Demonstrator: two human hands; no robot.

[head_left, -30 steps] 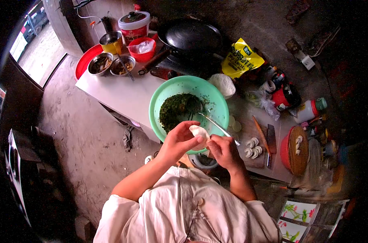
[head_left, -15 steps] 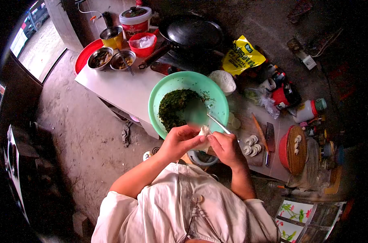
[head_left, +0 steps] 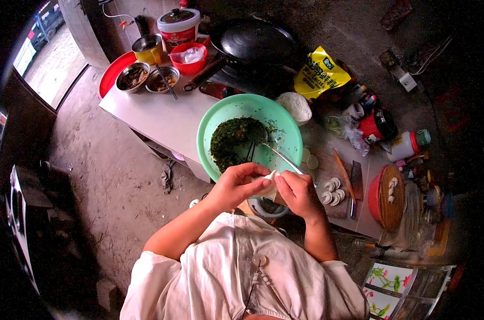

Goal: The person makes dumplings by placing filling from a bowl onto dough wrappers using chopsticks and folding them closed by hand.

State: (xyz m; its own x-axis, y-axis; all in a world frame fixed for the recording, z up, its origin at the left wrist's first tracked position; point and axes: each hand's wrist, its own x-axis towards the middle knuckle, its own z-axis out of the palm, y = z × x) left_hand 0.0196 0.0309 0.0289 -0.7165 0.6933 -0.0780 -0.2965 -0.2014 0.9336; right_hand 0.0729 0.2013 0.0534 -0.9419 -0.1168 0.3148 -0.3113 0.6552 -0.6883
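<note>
Between my two hands is a pale dumpling (head_left: 272,182), pinched at its edge by the fingers of both. My left hand (head_left: 241,183) is closed on its left side, and my right hand (head_left: 298,191) is closed on its right side. Just beyond them stands a light green basin (head_left: 203,130) with a dark green chopped filling (head_left: 228,140) heaped at its left. A metal spoon (head_left: 279,153) leans in the basin, its handle over the near right rim. Several folded dumplings (head_left: 333,192) lie on the board to the right, with round wrappers (head_left: 309,158) beside the basin.
A rolling pin (head_left: 342,169) and a cleaver (head_left: 356,178) lie right of the dumplings. Farther right, a round wooden board (head_left: 389,210) carries more dumplings. Behind stand a flour bowl (head_left: 295,108), a yellow bag (head_left: 321,73) and a black pan (head_left: 252,42). Metal bowls (head_left: 132,78) are at the left.
The fingers of both hands have shifted slightly along the dumpling, which stays between them. The spoon's bowl now shows clearly in the filling. The view has moved very slightly.
</note>
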